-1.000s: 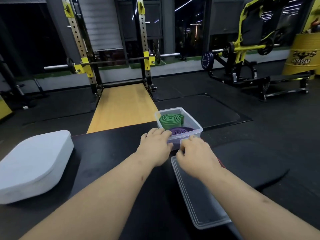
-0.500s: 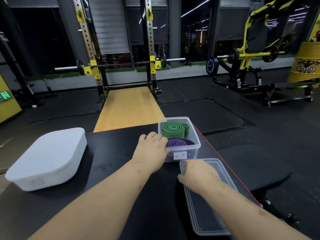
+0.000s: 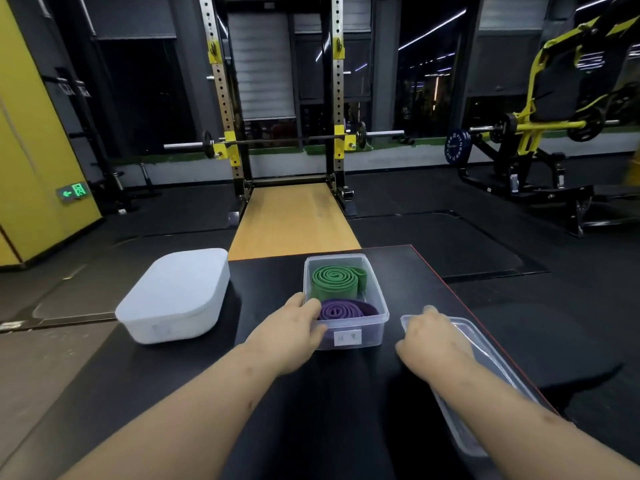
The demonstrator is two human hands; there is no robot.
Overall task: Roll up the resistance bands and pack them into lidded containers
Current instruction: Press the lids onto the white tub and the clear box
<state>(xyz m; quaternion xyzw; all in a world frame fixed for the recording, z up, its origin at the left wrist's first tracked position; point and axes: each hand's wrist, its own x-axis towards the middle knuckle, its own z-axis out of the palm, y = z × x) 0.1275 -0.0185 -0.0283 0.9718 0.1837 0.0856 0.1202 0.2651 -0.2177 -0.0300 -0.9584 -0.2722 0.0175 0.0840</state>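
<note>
Clear lid [image 3: 485,362] is at the surface [image 3: 277,410] edge, so a fumble could drop it. Left hand [image 3: 294,334] grips the box [image 3: 377,306], right hand [image 3: 433,341] the lid.

Container [image 3: 379,299] label [image 3: 347,337] print too small to read; lid [image 3: 491,362] partly under right hand [image 3: 434,341], grip hidden.

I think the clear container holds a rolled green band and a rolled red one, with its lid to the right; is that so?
Not red: the head view shows a rolled purple band beside the rolled green band in the clear container. The lid does lie to its right.
</note>
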